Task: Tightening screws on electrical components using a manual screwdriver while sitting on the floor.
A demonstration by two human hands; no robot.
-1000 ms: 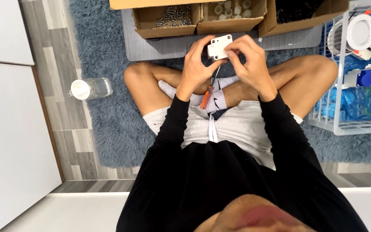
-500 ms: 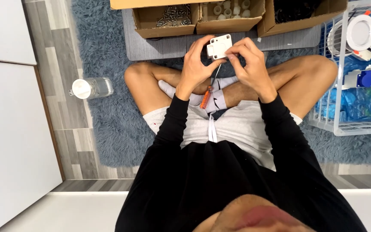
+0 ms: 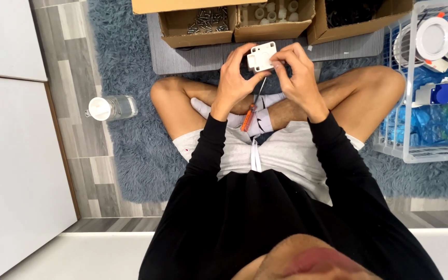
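Nearest, over crossed legs on a shaggy blue rug (image 3: 130, 155): an orange-handled screwdriver (image 3: 248, 116) lying slantwise by the ankles, thin shaft pointing up towards the hands; cannot tell whether held or just resting there.

Just above, the small white plastic part (image 3: 261, 56), raised in front of the chest, above the knees. Left hand (image 3: 234, 78) cupping it from the side and below, fingers closed on its edge. Right hand (image 3: 296, 72) pinching its right side, fingertips together on it.

Probably best to brace wrists or forearms against the knees, grip by the edges so the face stays in sight, and work over the lap so that anything dropped lands on cloth, not in the deep pile.

Off to the left on the wooden floor, a clear water bottle (image 3: 111, 108) lying on its side.

Beyond the hands, on a grey board (image 3: 193, 57), three open cardboard boxes:
- left box (image 3: 169, 28): loose metal screws.
- middle box (image 3: 273, 32): small white round pieces.
- right box (image 3: 338, 35): dark contents, too dim to tell.

To the right, a white wire basket (image 3: 405, 150) with round white lamps (image 3: 434, 36) up top, blue sockets (image 3: 444, 93) and blue bagged goods below.
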